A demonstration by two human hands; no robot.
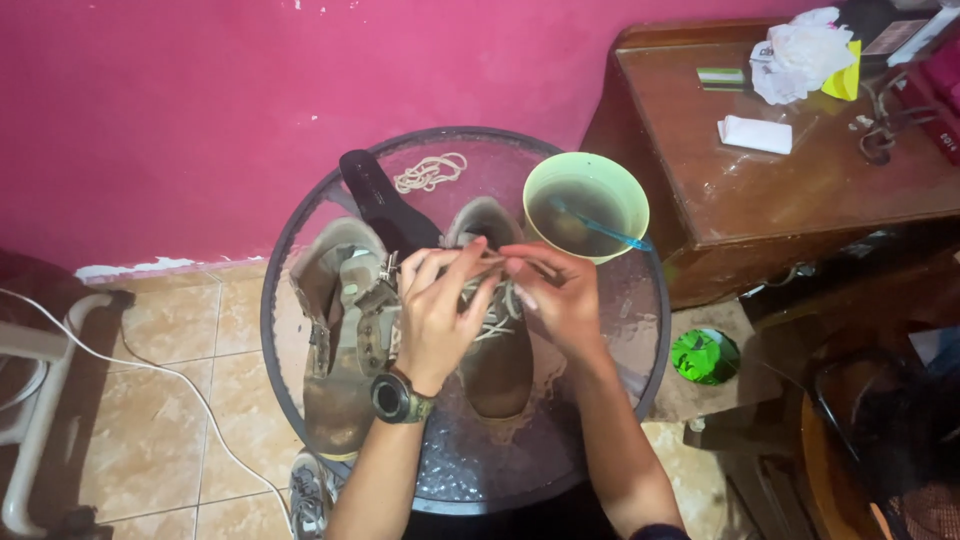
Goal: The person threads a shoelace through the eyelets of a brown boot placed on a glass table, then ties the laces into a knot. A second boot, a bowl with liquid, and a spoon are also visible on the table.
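I am pinching a pale lace [497, 262] between my left hand [438, 310] and right hand [560, 295], both closed on it, over the right boot [497, 350], whose toe is pointing to twelve o'clock on the round glass table [600, 400], both hands equally near.

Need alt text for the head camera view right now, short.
Both hands, left hand and right hand, work the pale laces of the right-side boot on a round glass table. Beside it lie an unlaced boot, a black insole, a loose lace and a green bowl of murky water.
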